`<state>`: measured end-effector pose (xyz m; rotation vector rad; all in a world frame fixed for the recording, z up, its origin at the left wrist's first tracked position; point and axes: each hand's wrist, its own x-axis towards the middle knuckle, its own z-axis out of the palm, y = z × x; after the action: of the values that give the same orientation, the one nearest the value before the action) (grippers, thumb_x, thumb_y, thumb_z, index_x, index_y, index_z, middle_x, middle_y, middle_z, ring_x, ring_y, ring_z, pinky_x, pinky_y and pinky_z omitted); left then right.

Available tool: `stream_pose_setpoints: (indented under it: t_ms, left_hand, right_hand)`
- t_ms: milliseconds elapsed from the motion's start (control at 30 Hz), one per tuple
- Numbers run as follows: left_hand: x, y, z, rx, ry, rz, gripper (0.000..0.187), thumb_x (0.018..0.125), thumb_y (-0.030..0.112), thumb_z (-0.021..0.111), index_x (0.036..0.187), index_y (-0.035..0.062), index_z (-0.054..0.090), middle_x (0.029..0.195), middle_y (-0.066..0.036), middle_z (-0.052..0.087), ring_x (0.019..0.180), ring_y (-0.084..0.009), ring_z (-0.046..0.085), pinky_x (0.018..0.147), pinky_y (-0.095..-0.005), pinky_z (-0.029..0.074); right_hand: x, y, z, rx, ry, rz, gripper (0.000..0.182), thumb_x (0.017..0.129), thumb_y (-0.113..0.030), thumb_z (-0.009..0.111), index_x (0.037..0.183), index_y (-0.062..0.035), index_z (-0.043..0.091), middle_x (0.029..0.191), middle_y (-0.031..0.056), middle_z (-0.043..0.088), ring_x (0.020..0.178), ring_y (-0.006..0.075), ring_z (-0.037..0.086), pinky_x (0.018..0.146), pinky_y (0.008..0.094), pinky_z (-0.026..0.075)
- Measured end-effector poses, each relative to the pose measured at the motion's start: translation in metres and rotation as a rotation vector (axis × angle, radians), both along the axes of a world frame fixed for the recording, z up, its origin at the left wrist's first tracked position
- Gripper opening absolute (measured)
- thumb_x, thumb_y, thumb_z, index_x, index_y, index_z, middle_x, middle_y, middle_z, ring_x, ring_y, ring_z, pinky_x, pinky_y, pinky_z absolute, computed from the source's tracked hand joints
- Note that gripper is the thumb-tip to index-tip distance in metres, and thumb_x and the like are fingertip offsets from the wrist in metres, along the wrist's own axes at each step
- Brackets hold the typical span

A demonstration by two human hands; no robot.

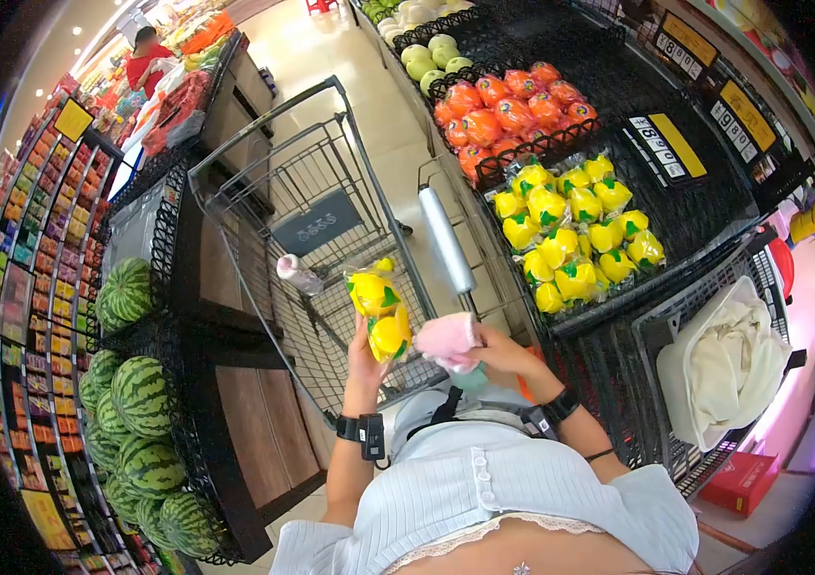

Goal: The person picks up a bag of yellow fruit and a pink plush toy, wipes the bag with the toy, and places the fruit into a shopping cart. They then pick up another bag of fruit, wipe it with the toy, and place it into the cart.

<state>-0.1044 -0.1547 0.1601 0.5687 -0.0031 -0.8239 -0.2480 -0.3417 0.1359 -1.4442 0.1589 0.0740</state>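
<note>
My left hand (pixel 365 366) is closed on yellow wrapped fruits with green leaf shapes (pixel 388 333), held over the near end of a metal shopping cart (pixel 235 192). In my right hand (pixel 505 355) is a pink cloth (pixel 448 342), slightly blurred, just right of the fruits. A greenish piece (pixel 470 380) hangs below the cloth. Inside the cart lie a small pink and white item (pixel 298 273) and a yellow piece, partly hidden behind the held fruits.
Right of the cart are a plastic bag roll (pixel 447 240), a pile of yellow wrapped fruits (pixel 575 230), orange-red wrapped fruits (pixel 513 110) and a white-lined bin (pixel 723 364). Watermelons (pixel 144 398) line the left. A person in red (pixel 147 65) stands far back.
</note>
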Motion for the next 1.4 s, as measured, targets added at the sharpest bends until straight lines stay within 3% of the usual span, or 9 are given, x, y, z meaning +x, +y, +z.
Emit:
stream_pose_setpoints:
  t_ms: [200, 233, 367, 467, 600, 767, 1067, 1267, 1400]
  left_hand:
    - [-0.013, 0.014, 0.0, -0.134, 0.114, -0.118, 0.048, 0.086, 0.036, 0.042, 0.121, 0.0029, 0.04, 0.107, -0.019, 0.054, 0.101, -0.0369, 0.052, 0.069, -0.047, 0.049]
    - [-0.018, 0.016, 0.0, 0.018, 0.128, -0.073, 0.049, 0.086, 0.037, 0.041, 0.121, 0.0024, 0.039, 0.108, -0.02, 0.054, 0.096, -0.035, 0.055, 0.064, -0.0441, 0.05]
    - [-0.007, 0.011, 0.013, 0.153, -0.044, -0.348, 0.048, 0.089, 0.039, 0.038, 0.117, 0.0002, 0.043, 0.11, -0.015, 0.053, 0.094, -0.0299, 0.056, 0.076, -0.0359, 0.048]
    - [-0.008, 0.0, 0.0, 0.511, -0.124, -0.19, 0.05, 0.09, 0.044, 0.033, 0.121, 0.005, 0.04, 0.11, -0.011, 0.054, 0.094, -0.0217, 0.056, 0.08, -0.0326, 0.046]
    - [-0.007, 0.005, -0.033, 0.634, -0.304, -0.224, 0.047, 0.092, 0.042, 0.031, 0.125, 0.0094, 0.036, 0.117, -0.007, 0.05, 0.102, -0.0175, 0.051, 0.083, -0.0292, 0.044]
    - [-0.014, 0.006, -0.016, 0.506, -0.216, -0.371, 0.054, 0.085, 0.023, 0.052, 0.131, 0.0101, 0.026, 0.121, -0.01, 0.042, 0.105, -0.0189, 0.048, 0.086, -0.0279, 0.041]
    - [-0.015, -0.009, -0.004, 0.411, -0.195, -0.333, 0.054, 0.09, 0.031, 0.044, 0.136, 0.0111, 0.023, 0.132, -0.008, 0.036, 0.119, -0.0189, 0.038, 0.096, -0.0288, 0.034]
    - [-0.014, -0.005, -0.015, 0.482, -0.199, -0.333, 0.053, 0.091, 0.034, 0.039, 0.135, 0.0076, 0.024, 0.133, -0.008, 0.035, 0.121, -0.0183, 0.036, 0.099, -0.0284, 0.031]
    - [-0.013, -0.003, -0.011, 0.512, -0.342, -0.395, 0.051, 0.092, 0.035, 0.036, 0.132, 0.0047, 0.028, 0.13, -0.008, 0.038, 0.118, -0.0179, 0.038, 0.098, -0.0279, 0.03]
  right_hand:
    - [-0.003, -0.004, 0.048, 0.249, 0.159, -0.17, 0.051, 0.074, -0.007, 0.062, 0.12, -0.0018, 0.043, 0.111, 0.0052, 0.054, 0.101, 0.0135, 0.051, 0.088, 0.028, 0.039]
    - [-0.004, -0.005, 0.046, 0.231, 0.154, -0.148, 0.051, 0.074, -0.008, 0.062, 0.121, -0.0019, 0.043, 0.111, 0.005, 0.054, 0.1, 0.0134, 0.051, 0.087, 0.028, 0.039]
    - [-0.005, -0.005, 0.035, 0.133, 0.127, -0.042, 0.052, 0.074, -0.011, 0.063, 0.121, -0.0023, 0.042, 0.111, 0.005, 0.054, 0.099, 0.0132, 0.051, 0.086, 0.0276, 0.04]
    - [-0.006, -0.004, 0.003, 0.134, 0.109, 0.014, 0.054, 0.074, -0.011, 0.064, 0.122, -0.0021, 0.041, 0.112, 0.0055, 0.053, 0.1, 0.0135, 0.05, 0.087, 0.0279, 0.04]
    - [-0.005, -0.001, 0.001, 0.151, 0.107, 0.045, 0.056, 0.073, -0.008, 0.065, 0.122, -0.0015, 0.04, 0.114, 0.0059, 0.052, 0.102, 0.0141, 0.05, 0.089, 0.0282, 0.039]
    - [-0.006, -0.004, 0.001, 0.03, 0.125, 0.038, 0.056, 0.07, -0.001, 0.063, 0.122, -0.0022, 0.041, 0.114, 0.0063, 0.052, 0.103, 0.0147, 0.049, 0.09, 0.0284, 0.039]
    - [0.002, -0.006, 0.014, 0.038, 0.114, -0.199, 0.051, 0.069, 0.007, 0.054, 0.119, -0.0025, 0.045, 0.111, 0.0072, 0.054, 0.101, 0.0149, 0.051, 0.088, 0.0278, 0.04]
    - [0.001, -0.014, 0.01, -0.136, 0.3, -0.311, 0.039, 0.076, -0.015, 0.057, 0.113, -0.005, 0.051, 0.095, 0.0081, 0.061, 0.085, 0.0165, 0.058, 0.071, 0.0283, 0.047]
    - [0.004, -0.021, 0.02, -0.141, 0.23, -0.318, 0.04, 0.078, -0.022, 0.057, 0.114, -0.0068, 0.051, 0.089, 0.007, 0.061, 0.073, 0.0144, 0.059, 0.054, 0.0262, 0.047]
